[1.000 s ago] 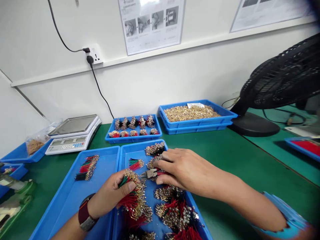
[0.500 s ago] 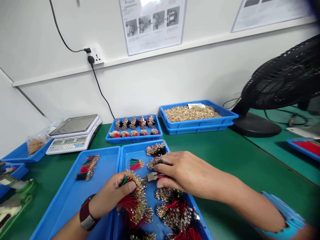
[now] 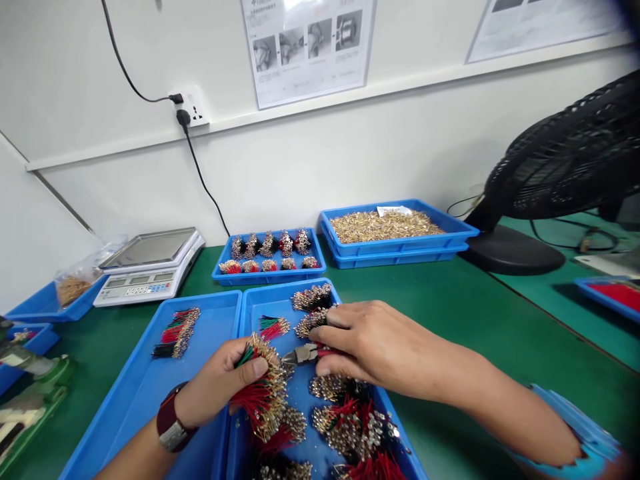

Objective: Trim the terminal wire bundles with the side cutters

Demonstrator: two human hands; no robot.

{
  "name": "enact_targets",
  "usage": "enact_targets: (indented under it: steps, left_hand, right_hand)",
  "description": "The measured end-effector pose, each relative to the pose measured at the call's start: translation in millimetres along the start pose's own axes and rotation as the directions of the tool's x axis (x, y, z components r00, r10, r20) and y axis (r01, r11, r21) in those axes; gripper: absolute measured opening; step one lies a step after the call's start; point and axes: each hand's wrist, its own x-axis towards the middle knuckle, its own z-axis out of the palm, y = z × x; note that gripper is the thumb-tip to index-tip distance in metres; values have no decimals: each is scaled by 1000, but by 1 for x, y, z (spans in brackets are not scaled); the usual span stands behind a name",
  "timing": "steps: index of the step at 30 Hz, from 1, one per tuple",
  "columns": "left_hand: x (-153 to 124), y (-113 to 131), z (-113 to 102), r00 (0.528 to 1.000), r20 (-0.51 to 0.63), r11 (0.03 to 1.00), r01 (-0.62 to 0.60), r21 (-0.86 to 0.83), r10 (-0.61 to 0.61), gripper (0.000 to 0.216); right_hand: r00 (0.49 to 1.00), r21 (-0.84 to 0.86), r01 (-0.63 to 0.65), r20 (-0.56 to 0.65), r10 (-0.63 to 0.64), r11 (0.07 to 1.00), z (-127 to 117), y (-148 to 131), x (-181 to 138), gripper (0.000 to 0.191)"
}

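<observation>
Red wires (image 3: 253, 397) in L hand (image 3: 215, 383); R hand's (image 3: 375, 350) cutters (image 3: 300, 355) point left.

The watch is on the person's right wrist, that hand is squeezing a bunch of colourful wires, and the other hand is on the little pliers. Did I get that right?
Almost! The watch is on the left wrist, not the right, as the head view shows. The rest is right: the left hand squeezes the bunch of wires, and the right hand is on the pliers.

the bare left hand (image 3: 217, 381) is held curled closed with the thumb on top, while the bare right hand (image 3: 373, 350) is extended palm down, fingers bent.
</observation>
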Motion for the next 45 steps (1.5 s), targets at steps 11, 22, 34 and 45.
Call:
enact_targets:
  steps: [11,22,34,45]
  left_hand:
    - [-2,1,0,994,106,999,2,-32,1,45]
    - [0,-8,-4,996,86,998,30,53,-34,47]
    - [2,-2,0,999,41,997,28,68,-31,43]
    - [2,2,3,999,41,999,18,34,-20,38]
  right_hand:
    - [999,13,41,8,-41,999,3,1,0,48]
    - [998,33,54,33,-55,998,6,2,2,50]
    - [999,41,37,38,-39,998,3,0,2,45]
    - [1000,-79,9,-26,-11,997,8,0,1,41]
